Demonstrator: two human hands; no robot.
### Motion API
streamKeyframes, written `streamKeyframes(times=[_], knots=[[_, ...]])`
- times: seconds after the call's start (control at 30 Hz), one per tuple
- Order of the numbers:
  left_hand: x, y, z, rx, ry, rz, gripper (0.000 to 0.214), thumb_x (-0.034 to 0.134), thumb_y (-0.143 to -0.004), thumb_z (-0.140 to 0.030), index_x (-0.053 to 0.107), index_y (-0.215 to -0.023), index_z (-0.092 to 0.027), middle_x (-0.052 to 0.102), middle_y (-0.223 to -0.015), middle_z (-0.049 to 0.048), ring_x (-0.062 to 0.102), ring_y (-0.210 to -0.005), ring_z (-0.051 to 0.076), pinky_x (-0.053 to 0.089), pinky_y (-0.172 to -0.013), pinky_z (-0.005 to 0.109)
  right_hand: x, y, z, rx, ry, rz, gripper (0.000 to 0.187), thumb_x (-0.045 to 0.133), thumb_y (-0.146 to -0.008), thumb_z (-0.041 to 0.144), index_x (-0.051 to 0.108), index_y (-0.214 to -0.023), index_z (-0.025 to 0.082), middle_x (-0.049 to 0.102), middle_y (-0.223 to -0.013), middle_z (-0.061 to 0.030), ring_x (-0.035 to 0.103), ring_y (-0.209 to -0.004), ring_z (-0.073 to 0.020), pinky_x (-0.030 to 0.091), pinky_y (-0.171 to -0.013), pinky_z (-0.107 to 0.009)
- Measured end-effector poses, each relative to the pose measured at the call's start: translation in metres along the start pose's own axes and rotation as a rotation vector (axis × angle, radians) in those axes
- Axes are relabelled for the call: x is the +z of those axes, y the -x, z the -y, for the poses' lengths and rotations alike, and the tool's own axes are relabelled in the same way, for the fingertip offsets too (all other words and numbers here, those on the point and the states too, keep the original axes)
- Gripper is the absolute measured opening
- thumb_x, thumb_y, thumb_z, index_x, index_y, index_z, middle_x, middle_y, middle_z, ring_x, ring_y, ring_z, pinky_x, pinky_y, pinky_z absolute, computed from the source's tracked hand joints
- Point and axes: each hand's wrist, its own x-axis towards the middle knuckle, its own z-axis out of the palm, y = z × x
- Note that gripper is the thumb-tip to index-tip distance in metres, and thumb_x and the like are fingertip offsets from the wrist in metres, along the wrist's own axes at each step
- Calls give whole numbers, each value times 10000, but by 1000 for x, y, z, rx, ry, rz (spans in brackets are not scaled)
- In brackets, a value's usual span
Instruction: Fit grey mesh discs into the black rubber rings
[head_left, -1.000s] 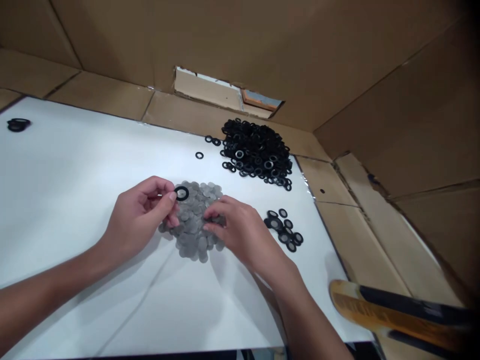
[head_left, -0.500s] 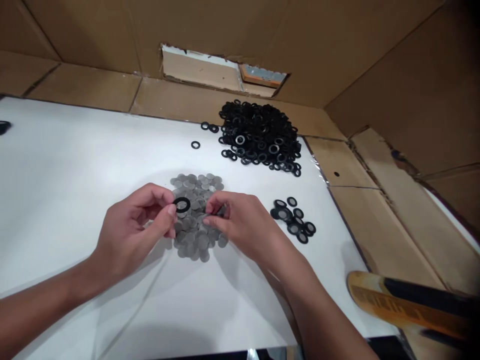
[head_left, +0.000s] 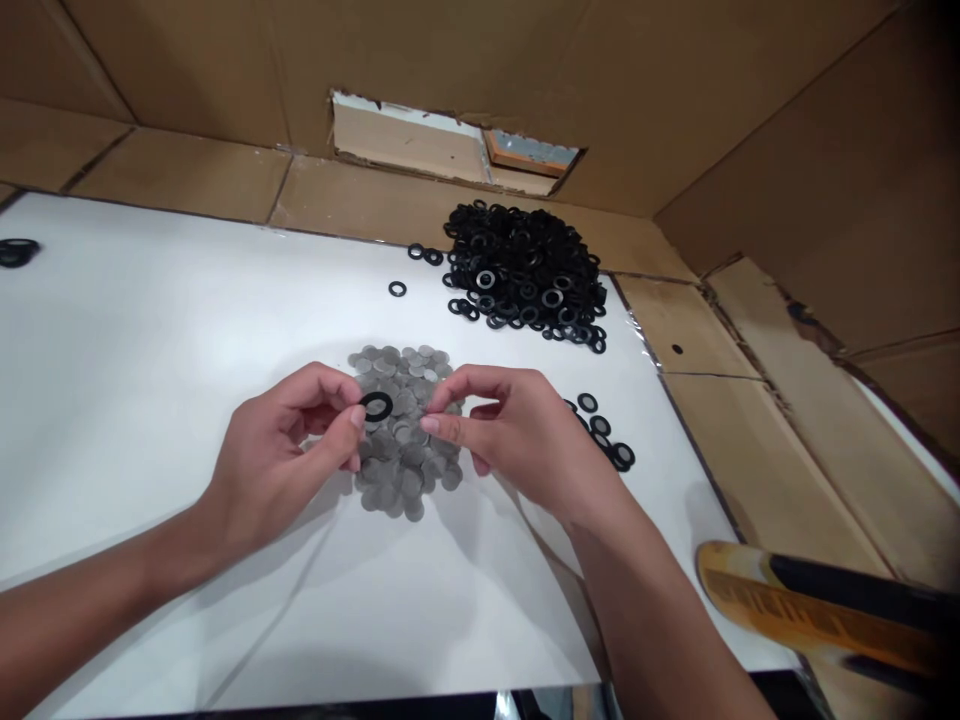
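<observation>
My left hand pinches a black rubber washer between thumb and forefinger, above a flat heap of grey mesh discs. My right hand hovers at the heap's right side, its fingertips curled towards the washer without touching it. Whether those fingers hold a disc is hidden. Beyond the hands lies a large pile of black washers. A smaller scatter of black washers sits to the right, partly behind my right hand.
All of this lies on a white table top, with cardboard walls behind and to the right. A lone washer and a few more at the far left lie apart. A blurred orange-and-black object intrudes at bottom right.
My right hand has shifted right and its fingers have spread slightly, now covering part of the small washer scatter. The left hand keeps the washer. The view has moved only slightly.
</observation>
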Motion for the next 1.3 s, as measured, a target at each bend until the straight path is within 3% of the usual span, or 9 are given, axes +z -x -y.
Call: streamKeyframes(times=[0.1,0.23,0.4,0.6,0.7,0.87,1.07,1.3], knots=[[-1,1,0,-1,7,6,63,690,-908,-222,664,-851,-212,661,-645,-55,679,-512,98,588,-528,177,-1,-1,1,48,-157,30,177,896,-697,257,738,-736,188,660,-691,49,461,-398,-50,327,-392,-217],[0,-1,1,-6,20,9,76,686,-913,-227,660,-843,-211,656,-650,-54,673,-508,93,586,-522,175,-1,-3,-2,74,-173,27,199,900,-701,212,788,-864,195,688,-688,57,472,-373,-41,334,-400,-210],[1,-1,2,-8,21,12,68,681,-922,-231,664,-858,-213,659,-679,-49,669,-529,93,587,-531,179,6,0,-6,38,75,-71,56,798,-834,184,758,-796,192,695,-685,47,489,-427,-60,382,-473,-236],[0,0,6,-17,23,24,53,668,-929,-235,655,-879,-222,661,-648,-42,675,-553,123,572,-529,207,9,3,-11,-137,463,-165,175,672,-904,100,733,-794,221,626,-573,72,482,-480,-94,397,-584,-263],[0,1,6,-17,27,46,52,669,-934,-240,655,-886,-227,662,-662,-41,668,-571,126,561,-543,215,10,2,-14,-146,522,-185,204,639,-908,82,756,-823,225,582,-517,70,498,-483,-111,408,-613,-266],[1,2,3,-33,39,68,74,658,-950,-247,647,-878,-231,647,-680,-37,644,-585,126,525,-526,219,11,3,-14,-146,483,-220,153,643,-935,176,783,-968,225,639,-567,51,512,-472,-129,412,-598,-276],[3,3,0,-57,33,51,75,661,-940,-268,652,-876,-230,645,-674,-24,630,-594,146,502,-519,246,11,6,-8,-120,491,-148,182,558,-951,185,687,-834,237,569,-512,52,536,-499,-154,403,-581,-276],[6,6,-2,-70,28,11,74,648,-932,-267,653,-869,-229,634,-682,-34,620,-601,137,493,-547,255,17,6,-17,-134,593,-83,183,458,-999,188,616,-936,255,634,-703,11,562,-591,-169,386,-581,-286]])
